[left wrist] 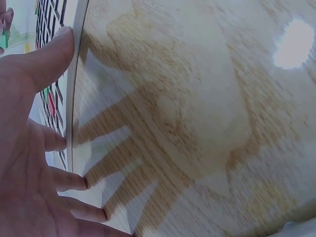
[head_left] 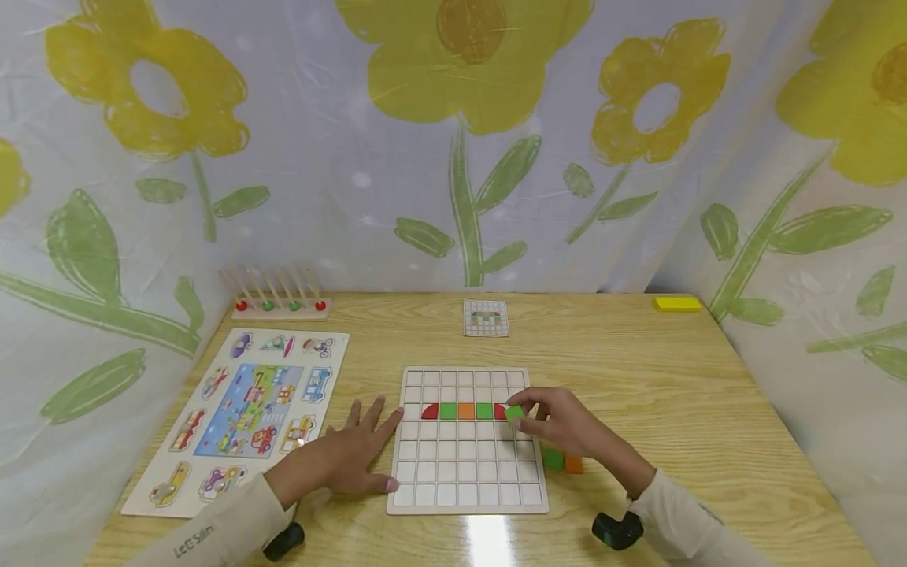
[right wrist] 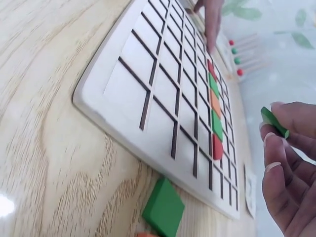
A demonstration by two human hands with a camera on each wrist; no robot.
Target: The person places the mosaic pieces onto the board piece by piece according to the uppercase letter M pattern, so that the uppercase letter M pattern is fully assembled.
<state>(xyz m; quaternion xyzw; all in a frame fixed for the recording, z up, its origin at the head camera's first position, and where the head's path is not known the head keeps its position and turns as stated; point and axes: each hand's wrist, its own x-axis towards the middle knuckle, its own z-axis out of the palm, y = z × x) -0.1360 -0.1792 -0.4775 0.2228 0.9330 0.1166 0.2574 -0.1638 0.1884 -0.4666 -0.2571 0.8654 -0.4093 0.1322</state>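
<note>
A white grid board [head_left: 468, 508] lies on the table, with a row of coloured pieces set in its cells: a red rounded piece [head_left: 431, 411] at the left end, then green, orange [head_left: 465, 411] and green squares, and another red piece [right wrist: 217, 147] at the right end. Between thumb and fingertips my right hand [head_left: 563, 424] pinches a green square tile [head_left: 515, 413], held above the board by the right end of that row. My left hand [head_left: 354, 458] lies with fingers spread at the board's left edge, its thumb [left wrist: 61, 47] touching the rim.
Right of the board lie a loose green tile [head_left: 553, 459] and an orange tile [head_left: 574, 465]. A small pattern card [head_left: 486, 318] lies behind the board. On the left are a vehicle puzzle board [head_left: 333, 346] and a peg stand [head_left: 279, 313]. A yellow block [head_left: 676, 304] sits back right.
</note>
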